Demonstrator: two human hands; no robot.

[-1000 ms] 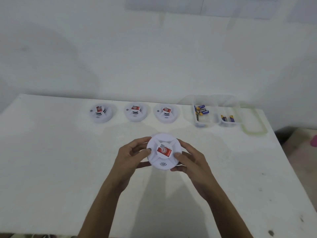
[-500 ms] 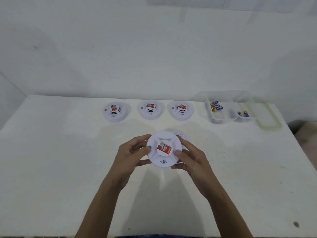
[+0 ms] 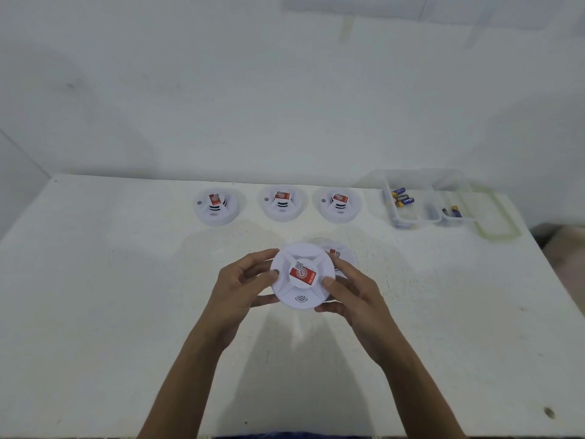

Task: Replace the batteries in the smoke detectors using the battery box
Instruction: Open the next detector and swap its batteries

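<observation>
1. A plain white wall (image 3: 221, 90) fills the upper half of the view, unevenly lit, with soft grey shadow toward its left.
2. At the far left a side wall (image 3: 12, 191) meets it in a slanting corner line.
3. Near the top edge is a paler rectangular panel (image 3: 411, 14); what it is cannot be told.
4. The white counter (image 3: 95, 312) butts against the wall, faintly scuffed, with a dark speck (image 3: 549, 412) near its right front.
5. Past its right edge shows a blurred strip of brownish floor (image 3: 566, 255).
</observation>
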